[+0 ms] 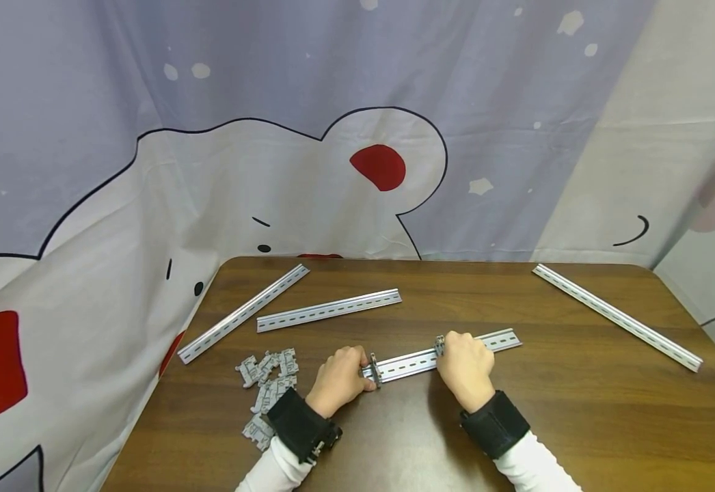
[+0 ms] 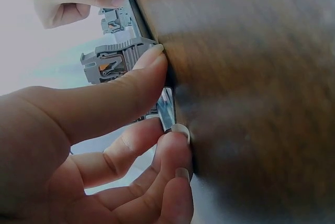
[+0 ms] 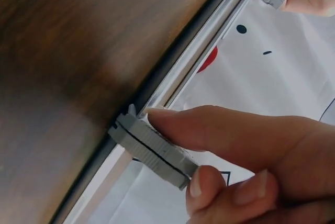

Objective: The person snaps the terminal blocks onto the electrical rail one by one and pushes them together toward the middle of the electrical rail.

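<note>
A slotted metal DIN rail (image 1: 408,365) lies on the table in front of me, slanting up to the right. At its left end, my left hand (image 1: 340,377) grips the rail, thumb against a grey terminal block (image 2: 111,63) mounted there and fingertips by the rail's end. Farther right along the rail, my right hand (image 1: 467,367) pinches a second grey terminal block (image 3: 154,148) between thumb and fingers. This block sits across the rail, a dark line running along its ribbed edge. In the head view the right hand covers part of the rail.
Several loose grey terminal blocks (image 1: 274,383) lie in a cluster left of my left hand. Two more rails, one slanted (image 1: 243,314) and one flatter (image 1: 329,310), lie at the back left. Another rail (image 1: 616,316) is at the right. A printed curtain (image 1: 493,137) hangs behind the table.
</note>
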`<state>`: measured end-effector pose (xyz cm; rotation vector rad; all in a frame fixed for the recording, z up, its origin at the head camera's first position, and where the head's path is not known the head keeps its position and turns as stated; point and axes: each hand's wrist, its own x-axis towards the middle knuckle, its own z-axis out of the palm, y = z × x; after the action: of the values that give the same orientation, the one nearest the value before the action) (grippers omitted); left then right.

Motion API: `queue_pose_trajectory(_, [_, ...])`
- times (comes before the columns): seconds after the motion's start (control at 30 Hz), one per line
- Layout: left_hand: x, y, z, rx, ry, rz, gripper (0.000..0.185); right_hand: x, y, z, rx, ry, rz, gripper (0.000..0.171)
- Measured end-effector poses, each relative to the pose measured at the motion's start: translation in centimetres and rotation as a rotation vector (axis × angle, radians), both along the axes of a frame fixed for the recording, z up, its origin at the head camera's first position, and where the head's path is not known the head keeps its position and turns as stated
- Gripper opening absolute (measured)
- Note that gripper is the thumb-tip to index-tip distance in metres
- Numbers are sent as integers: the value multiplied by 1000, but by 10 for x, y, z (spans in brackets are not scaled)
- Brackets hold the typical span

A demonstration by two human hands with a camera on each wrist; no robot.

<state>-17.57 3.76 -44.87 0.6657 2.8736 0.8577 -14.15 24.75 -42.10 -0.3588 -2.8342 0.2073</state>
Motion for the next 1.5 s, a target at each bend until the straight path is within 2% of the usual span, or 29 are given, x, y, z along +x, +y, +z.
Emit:
queue_pose_trajectory(0.13, [-1,1,1,0,-5,-3,34,5,-8,6,3,31,61,30])
queue_pose_trajectory(0.23, [-2,2,2,4,-8,-9,34,9,-22,10,-5,56,156,44])
queue_pose_trajectory(0.33, [-3,3,3,9,-4,-15,33,11,-40,8,-25,55,252,51])
queue_pose_trajectory(0.43, [-3,4,3,6,12,-13,30,10,-57,1,-28,53,320,50])
queue_pose_trajectory(0.6, [0,5,2,-27,50,-3,23,8,-71,-10,1,45,359,43])
queue_pose_trajectory(0.83, [2,6,5,-61,68,-4,23,5,-73,-13,6,32,347,38])
queue_pose_trajectory(1.07, [4,4,5,-33,41,-3,32,2,-61,-11,0,8,254,26])
queue_pose_trajectory(1.3, [4,2,1,-20,36,10,32,0,-37,-6,-14,-35,159,29])
queue_pose_trajectory(1.5, [3,1,0,-20,34,3,32,0,-25,-4,-20,-21,114,31])
